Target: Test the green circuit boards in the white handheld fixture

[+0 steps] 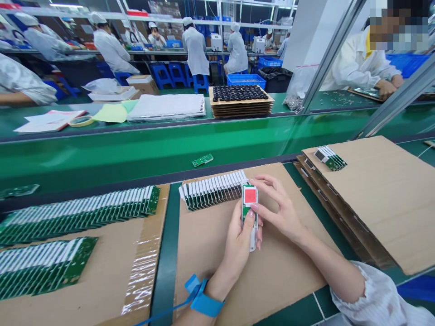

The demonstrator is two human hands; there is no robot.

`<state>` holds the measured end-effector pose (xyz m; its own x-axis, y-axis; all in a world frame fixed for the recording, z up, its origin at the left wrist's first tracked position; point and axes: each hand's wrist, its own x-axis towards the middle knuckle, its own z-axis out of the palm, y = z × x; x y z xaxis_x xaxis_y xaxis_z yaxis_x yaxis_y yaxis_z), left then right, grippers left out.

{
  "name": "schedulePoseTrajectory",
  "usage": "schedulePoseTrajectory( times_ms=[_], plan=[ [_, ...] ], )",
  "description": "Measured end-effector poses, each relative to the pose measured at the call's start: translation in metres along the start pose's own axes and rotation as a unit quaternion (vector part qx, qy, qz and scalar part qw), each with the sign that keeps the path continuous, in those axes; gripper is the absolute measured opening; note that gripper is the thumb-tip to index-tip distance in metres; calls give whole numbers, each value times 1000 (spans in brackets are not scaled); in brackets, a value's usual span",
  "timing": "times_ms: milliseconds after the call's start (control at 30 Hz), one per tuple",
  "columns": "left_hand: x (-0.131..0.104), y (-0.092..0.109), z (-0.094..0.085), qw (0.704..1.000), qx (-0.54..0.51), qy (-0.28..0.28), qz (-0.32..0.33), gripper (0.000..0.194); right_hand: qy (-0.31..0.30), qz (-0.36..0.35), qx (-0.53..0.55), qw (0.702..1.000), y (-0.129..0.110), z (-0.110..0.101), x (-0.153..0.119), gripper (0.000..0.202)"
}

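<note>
Over the middle cardboard sheet point(217, 253), my left hand point(239, 240) is closed around a narrow green circuit board point(245, 215), its thumb across the front. A white-framed screen with a red square point(250, 196) is on the board's upper part, and a white piece shows at its lower end. My right hand point(280, 203) grips the same board from the right: the thumb presses near the red square's lower edge and the index finger is at the top end. Just behind stands a row of similar boards with white parts point(214, 188), leaning against one another.
On the left, another cardboard sheet point(125, 267) carries two rows of boards point(81, 213). Stacked cardboard point(374, 194) at right bears several boards point(330, 158). A single board point(203, 160) lies on the green belt point(142, 156). A blue wrist strap point(208, 301) trails a cord. Co-workers sit beyond.
</note>
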<state>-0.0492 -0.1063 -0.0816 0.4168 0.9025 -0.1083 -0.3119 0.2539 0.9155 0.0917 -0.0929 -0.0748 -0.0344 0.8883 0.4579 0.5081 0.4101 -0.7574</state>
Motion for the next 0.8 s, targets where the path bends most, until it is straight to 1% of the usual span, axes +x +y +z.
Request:
schedulePoseTrajectory(
  times_ms=[100, 167, 233, 267, 333, 367, 400, 467, 533, 633, 700, 800],
  plan=[
    [0, -1, 1, 1000, 20, -12, 0, 35, 54, -32, -56, 996, -5, -3, 1, 33],
    [-1, 0, 2, 1000, 27, -17, 0, 38, 72, -28, -56, 995, -9, -9, 2, 24],
    [-1, 1, 3, 999, 29, -15, 3, 43, 79, 34, 3, 996, -11, -17, 1, 19],
    [-2, 2, 4, 999, 31, -8, 4, 45, 84, 80, 41, 992, -10, -22, 1, 20],
    [-2, 5, 4, 999, 35, 13, 6, 47, 83, 178, 93, 976, -2, -32, -2, 27],
    [-2, 6, 4, 999, 35, 23, 8, 46, 70, 219, 100, 968, 4, -37, -4, 32],
    [-2, 7, 4, 999, 32, 31, 9, 44, 44, 249, 92, 963, 12, -40, -7, 36],
    [-2, 7, 3, 999, 22, 40, 12, 40, -21, 279, 45, 959, 30, -44, -13, 37],
    [-2, 6, 1, 999, 12, 46, 12, 40, -51, 276, -12, 960, 45, -44, -17, 34],
    [0, 4, -3, 998, 0, 56, 8, 38, -32, 249, -69, 966, 53, -37, -9, 36],
    [1, 2, -4, 998, -2, 61, 7, 37, -22, 229, -82, 970, 51, -27, 7, 38],
    [1, 2, -5, 998, 1, 70, 8, 38, -31, 199, -64, 977, 45, -5, 39, 40]
  ],
)
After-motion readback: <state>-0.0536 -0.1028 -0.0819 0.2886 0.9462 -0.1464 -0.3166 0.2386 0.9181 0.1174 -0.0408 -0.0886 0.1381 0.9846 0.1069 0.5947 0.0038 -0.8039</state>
